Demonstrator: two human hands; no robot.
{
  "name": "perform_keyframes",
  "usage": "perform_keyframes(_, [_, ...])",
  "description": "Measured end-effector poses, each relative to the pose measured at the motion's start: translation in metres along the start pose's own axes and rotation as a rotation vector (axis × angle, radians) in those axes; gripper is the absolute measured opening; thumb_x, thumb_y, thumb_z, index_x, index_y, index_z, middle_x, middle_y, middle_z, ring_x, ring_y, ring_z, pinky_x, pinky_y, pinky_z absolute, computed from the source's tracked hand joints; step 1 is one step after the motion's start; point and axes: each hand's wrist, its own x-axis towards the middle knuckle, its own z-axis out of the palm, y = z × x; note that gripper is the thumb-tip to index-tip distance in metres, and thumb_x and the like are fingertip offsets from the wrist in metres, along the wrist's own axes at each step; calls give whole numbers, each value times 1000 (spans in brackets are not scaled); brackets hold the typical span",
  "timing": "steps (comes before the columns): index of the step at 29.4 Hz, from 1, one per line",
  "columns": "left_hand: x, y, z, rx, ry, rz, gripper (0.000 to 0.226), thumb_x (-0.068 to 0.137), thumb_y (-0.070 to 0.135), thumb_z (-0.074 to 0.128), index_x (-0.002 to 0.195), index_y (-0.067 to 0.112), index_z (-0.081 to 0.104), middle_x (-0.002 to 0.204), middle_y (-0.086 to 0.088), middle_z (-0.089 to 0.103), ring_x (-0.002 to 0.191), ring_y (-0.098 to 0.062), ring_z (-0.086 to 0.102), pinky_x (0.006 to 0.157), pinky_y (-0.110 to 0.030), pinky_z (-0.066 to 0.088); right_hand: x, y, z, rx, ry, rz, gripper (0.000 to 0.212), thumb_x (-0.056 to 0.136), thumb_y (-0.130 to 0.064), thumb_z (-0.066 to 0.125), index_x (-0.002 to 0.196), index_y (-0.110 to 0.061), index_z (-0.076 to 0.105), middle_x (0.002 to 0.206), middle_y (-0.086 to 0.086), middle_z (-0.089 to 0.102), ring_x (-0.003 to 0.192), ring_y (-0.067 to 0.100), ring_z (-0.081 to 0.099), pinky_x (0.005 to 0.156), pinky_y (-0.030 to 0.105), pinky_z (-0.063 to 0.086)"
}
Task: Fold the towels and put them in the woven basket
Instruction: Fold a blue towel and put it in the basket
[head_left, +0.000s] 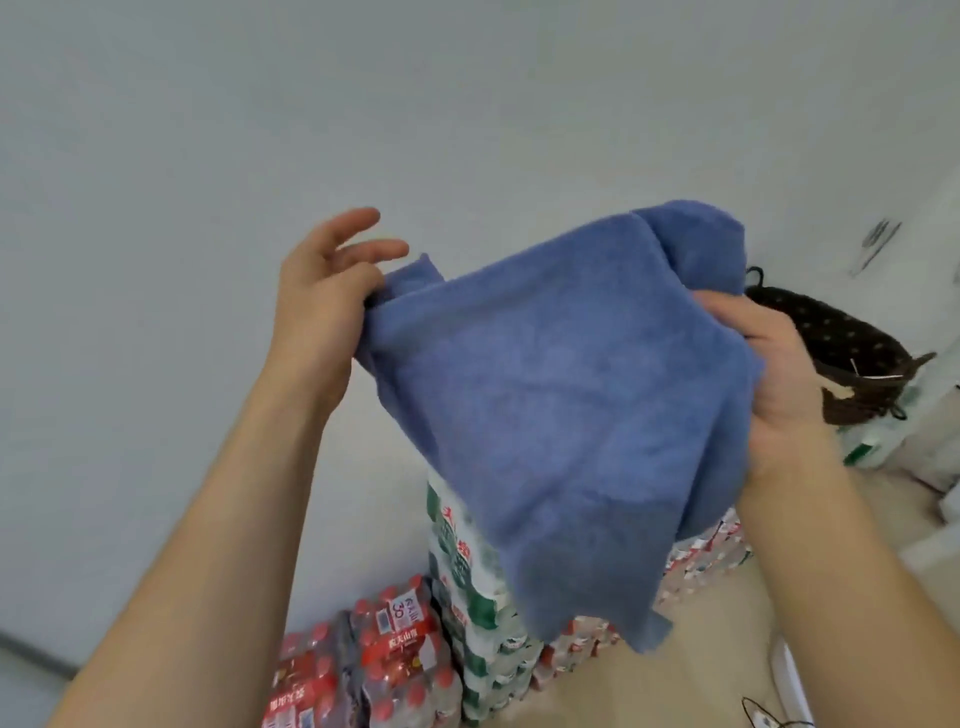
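Observation:
A blue towel (561, 415) hangs in the air in front of me, draped in loose folds with one corner pointing down. My left hand (322, 306) pinches its left edge between thumb and a finger, with the other fingers spread. My right hand (769, 369) grips the towel's bunched right side, fingers curled into the cloth. A dark brown woven basket (852, 353) sits behind my right hand at the right, partly hidden by it.
Shrink-wrapped packs of red-capped bottles (395, 654) and a taller stack of green-labelled packs (467, 571) stand on the floor below the towel. More packs (701, 561) lie to the right. A plain white wall (363, 130) fills the background.

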Motion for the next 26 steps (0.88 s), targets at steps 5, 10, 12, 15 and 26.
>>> perform_keyframes(5, [32,-17,27,267,-160,98,22,89,6,55,104,19,64,87,-5,73,46,-6,44,41,-14,32,46,27,-22,32,192,104,22,48,-9,74,56,-11,54,56,9,42,61,16,49,60,19,51])
perform_keyframes(10, [3,-114,64,237,-1009,-602,20,99,30,47,101,22,65,66,14,61,54,-3,44,48,-13,31,80,51,-49,-8,110,312,19,65,-8,56,69,-2,74,73,9,68,71,18,67,77,27,55])
perform_keyframes(12, [3,-140,73,97,-1088,-623,13,95,16,57,93,18,69,64,10,60,52,-1,47,47,-11,35,100,46,-77,-6,164,340,19,63,-9,62,79,-4,72,83,14,65,80,21,64,88,32,50])
perform_keyframes(15, [23,-164,85,151,-974,-511,20,79,35,73,88,17,70,70,5,59,60,-7,44,53,-17,31,132,30,-119,-41,235,379,11,61,-12,68,70,-9,63,71,13,57,70,19,59,75,28,48])
perform_keyframes(26, [74,-173,235,73,-564,-375,25,76,38,74,92,20,68,91,4,72,86,-14,66,75,-28,48,250,7,-225,-337,79,396,22,94,-24,56,95,-5,67,84,11,73,86,19,70,78,29,56])
